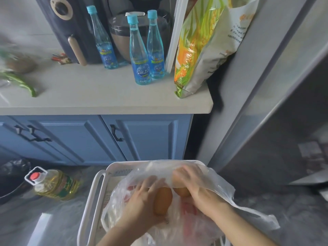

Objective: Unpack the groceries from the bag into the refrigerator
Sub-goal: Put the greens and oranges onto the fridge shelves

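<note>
I have both hands down in the clear plastic bag (204, 176), which sits on a white cart (92, 197) directly under me. My left hand (140, 197) is curled around an oblong brown fruit, probably a kiwi (162, 201), with the fingertips tucked under a fold of the bag. My right hand (197, 185) is just beside it, fingers bent over a second brown fruit (181, 191) that shows only partly below the plastic; the film hides the fingertips, so I cannot tell how firmly it grips. The two fruits lie nearly touching between my hands, inside the bag.

Left of my left hand, on the floor, a cooking-oil jug (55, 185) with a red cap lies tilted, and a dark bin with a black liner (12, 176) is farther left. To the right of my right hand stands the grey refrigerator (262, 107), its door shut.

Beyond my hands are blue cabinet doors (147, 137) under a pale countertop (106, 98). On it stand three blue-capped bottles (140, 55), a corn-printed bag (204, 48) leaning toward the refrigerator, a dark air fryer (71, 29), and a green pepper (23, 82) far left.
</note>
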Motion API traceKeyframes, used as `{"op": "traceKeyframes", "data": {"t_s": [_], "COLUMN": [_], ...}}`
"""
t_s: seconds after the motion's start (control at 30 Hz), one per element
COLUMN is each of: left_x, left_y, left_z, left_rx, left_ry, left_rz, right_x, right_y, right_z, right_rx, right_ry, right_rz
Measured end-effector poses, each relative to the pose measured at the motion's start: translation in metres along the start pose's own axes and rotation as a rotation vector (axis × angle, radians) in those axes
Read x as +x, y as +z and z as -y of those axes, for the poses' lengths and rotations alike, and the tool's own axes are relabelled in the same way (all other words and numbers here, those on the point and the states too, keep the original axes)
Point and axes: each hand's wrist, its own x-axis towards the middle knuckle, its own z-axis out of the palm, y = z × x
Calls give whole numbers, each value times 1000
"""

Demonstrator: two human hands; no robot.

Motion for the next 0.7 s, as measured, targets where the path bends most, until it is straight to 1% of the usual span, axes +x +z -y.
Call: {"op": "traceKeyframes", "data": {"t_s": [0.07, 0.1, 0.13, 0.2, 0.27, 0.47, 0.57, 0.7], "left_x": [-8, -12, -18, -31, -45, -82, -93, -95], "left_y": [-10, -15, -21, -38, -57, -127, -157, -188], "left_z": [-1, -1, -2, -5, -12, -61, -90, -131], "left_rx": [2, -18, -44, -70, -81, -146, -137, -142], "left_ry": [19, 36, 59, 88, 97, 148, 178, 245], "left_rz": [-12, -26, -48, -83, -103, -171, -166, -169], "right_x": [-10, -12, -17, -29, -40, -62, -68, -75], "right_y": [-8, -11, -18, -25, -33, -103, -145, -209], "right_z": [10, 13, 23, 33, 48, 109, 130, 148], "right_rx": [-75, -173, -241, -254, -190, -145, -171, -200], "right_ry": [152, 161, 95, 86, 87, 23, 20, 57], "right_rz": [59, 62, 80, 152, 156, 44, -36, -102]}}
